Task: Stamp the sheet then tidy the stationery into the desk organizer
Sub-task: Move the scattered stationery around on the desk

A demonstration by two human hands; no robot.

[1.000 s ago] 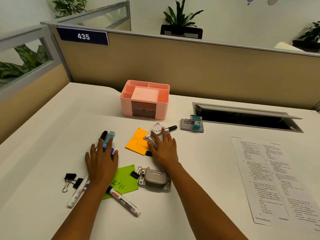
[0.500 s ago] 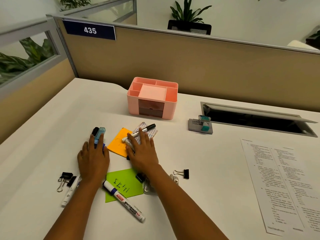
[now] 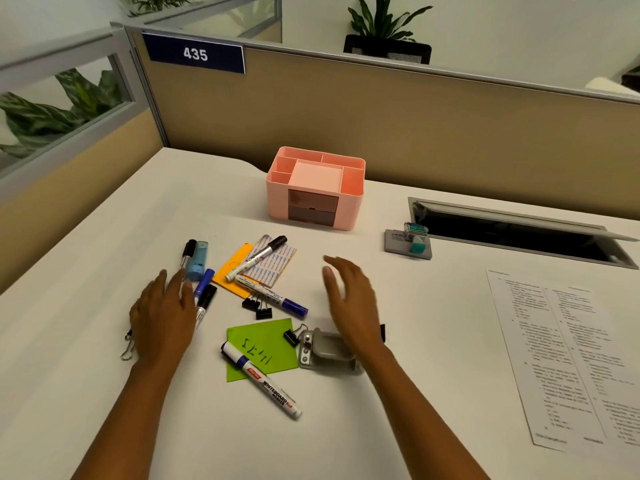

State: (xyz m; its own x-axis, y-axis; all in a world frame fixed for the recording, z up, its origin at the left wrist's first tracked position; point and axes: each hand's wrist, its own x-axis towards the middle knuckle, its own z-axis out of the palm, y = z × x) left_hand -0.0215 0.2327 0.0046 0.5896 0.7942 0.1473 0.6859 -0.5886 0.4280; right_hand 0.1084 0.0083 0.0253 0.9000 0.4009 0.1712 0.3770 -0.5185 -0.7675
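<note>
Now both hands empty, fingers straight: left hand [image 3: 162, 317] beside markers [image 3: 201, 292], right hand [image 3: 349, 299] above stapler [image 3: 325, 348]

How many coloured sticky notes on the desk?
2. Orange square sticky note, partly under a white label sheet; green square sticky note nearer, under a whiteboard marker. The left hand could hide another.

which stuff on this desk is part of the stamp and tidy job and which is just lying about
Job:
printed sheet
stamp on its pad
pink organizer
markers, e.g. whiteboard marker
binder clips
orange sticky pad
green sticky note
hole punch

Lying about:
cable hatch
435 sign
plants
</note>
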